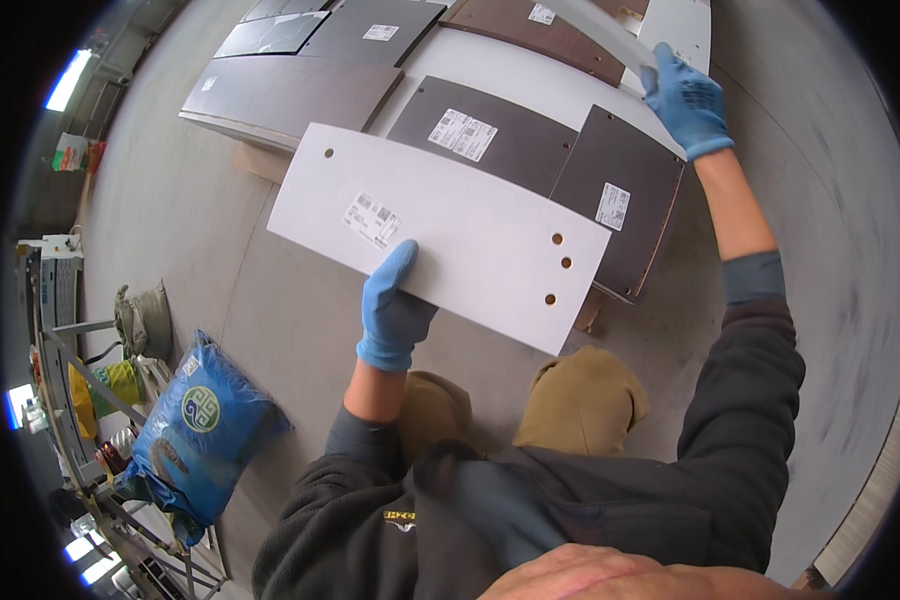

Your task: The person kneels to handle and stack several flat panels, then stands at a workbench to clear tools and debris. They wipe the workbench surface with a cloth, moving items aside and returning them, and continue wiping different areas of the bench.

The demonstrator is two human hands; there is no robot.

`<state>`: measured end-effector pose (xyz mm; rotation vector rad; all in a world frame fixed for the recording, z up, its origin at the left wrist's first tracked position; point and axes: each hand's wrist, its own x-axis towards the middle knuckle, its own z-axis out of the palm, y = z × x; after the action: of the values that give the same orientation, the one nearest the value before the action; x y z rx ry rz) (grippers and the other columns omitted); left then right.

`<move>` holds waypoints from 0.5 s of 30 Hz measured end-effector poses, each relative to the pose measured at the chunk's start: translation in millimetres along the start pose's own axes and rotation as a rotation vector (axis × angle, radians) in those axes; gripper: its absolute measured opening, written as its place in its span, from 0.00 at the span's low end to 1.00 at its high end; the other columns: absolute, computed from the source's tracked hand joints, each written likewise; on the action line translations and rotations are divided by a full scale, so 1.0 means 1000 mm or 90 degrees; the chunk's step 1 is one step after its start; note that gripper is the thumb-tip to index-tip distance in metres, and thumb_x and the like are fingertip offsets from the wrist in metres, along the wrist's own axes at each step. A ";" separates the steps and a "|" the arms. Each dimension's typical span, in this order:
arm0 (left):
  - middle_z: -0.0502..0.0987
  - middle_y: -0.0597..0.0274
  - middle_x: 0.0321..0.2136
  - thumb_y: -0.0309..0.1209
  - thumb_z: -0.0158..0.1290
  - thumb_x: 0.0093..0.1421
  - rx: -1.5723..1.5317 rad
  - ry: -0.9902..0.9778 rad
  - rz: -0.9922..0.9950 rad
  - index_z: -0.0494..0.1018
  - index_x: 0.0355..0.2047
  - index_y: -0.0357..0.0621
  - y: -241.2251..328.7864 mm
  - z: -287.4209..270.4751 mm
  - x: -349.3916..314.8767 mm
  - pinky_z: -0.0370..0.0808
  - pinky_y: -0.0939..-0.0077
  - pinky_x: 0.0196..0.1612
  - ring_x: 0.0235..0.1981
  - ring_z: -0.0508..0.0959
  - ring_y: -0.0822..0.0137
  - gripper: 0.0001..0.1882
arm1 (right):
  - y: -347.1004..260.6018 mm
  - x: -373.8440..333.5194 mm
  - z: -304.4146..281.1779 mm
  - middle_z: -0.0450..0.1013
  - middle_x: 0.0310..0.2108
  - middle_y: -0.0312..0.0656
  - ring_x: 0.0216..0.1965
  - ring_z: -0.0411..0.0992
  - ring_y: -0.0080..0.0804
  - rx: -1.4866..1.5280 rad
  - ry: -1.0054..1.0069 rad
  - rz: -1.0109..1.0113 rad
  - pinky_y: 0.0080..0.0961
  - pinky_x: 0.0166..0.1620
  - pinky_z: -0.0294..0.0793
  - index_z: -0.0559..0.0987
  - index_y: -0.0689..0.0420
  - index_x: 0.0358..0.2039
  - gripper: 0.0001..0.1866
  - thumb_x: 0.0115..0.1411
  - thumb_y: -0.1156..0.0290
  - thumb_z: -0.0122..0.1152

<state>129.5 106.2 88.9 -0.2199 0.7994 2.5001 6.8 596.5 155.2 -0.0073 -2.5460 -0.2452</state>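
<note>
A white board [470, 235] with a paper label and several round holes is tilted in front of me. My left hand [395, 315], in a blue glove, grips its near edge, with the thumb on top and the other fingers hidden beneath. Farther off on the right, my gloved right hand [688, 105] is closed round the end of a narrow white board [602, 32], which runs out of view at the top. Below both boards lies a dark grey panel [530, 145] with labels. Another dark panel [620, 170] sits at its right.
More labelled panels lie on the stack: a brown one [510, 35] at the back and a grey-brown one [295, 95] at the left. On the left stand a metal frame [70, 400], a stuffed blue bag [205, 450] and a grey-green sack [145, 322]. Concrete floor [220, 250] surrounds the stack.
</note>
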 end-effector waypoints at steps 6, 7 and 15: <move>0.82 0.53 0.56 0.33 0.53 0.73 0.218 0.046 0.134 0.75 0.63 0.39 -0.003 -0.013 0.019 0.80 0.54 0.63 0.58 0.82 0.56 0.21 | -0.019 -0.007 -0.090 0.84 0.29 0.48 0.31 0.82 0.40 0.392 0.076 0.294 0.38 0.40 0.82 0.84 0.58 0.50 0.19 0.72 0.55 0.60; 0.82 0.53 0.56 0.34 0.53 0.74 0.288 -0.007 0.185 0.75 0.63 0.38 -0.004 -0.015 0.020 0.80 0.56 0.63 0.58 0.82 0.56 0.21 | -0.020 -0.011 -0.104 0.83 0.33 0.44 0.34 0.80 0.33 0.552 0.024 0.353 0.31 0.42 0.81 0.84 0.60 0.51 0.19 0.74 0.58 0.58; 0.82 0.56 0.57 0.40 0.51 0.77 0.099 -0.072 -0.010 0.74 0.64 0.38 0.033 0.033 0.044 0.80 0.67 0.59 0.57 0.82 0.63 0.23 | -0.040 -0.056 -0.143 0.81 0.41 0.38 0.40 0.77 0.23 0.584 -0.009 0.040 0.26 0.45 0.79 0.81 0.65 0.46 0.13 0.75 0.71 0.51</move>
<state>74.8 121.0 119.4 -0.0311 0.9352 2.3985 129.1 535.1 234.5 0.2599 -2.4349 0.9469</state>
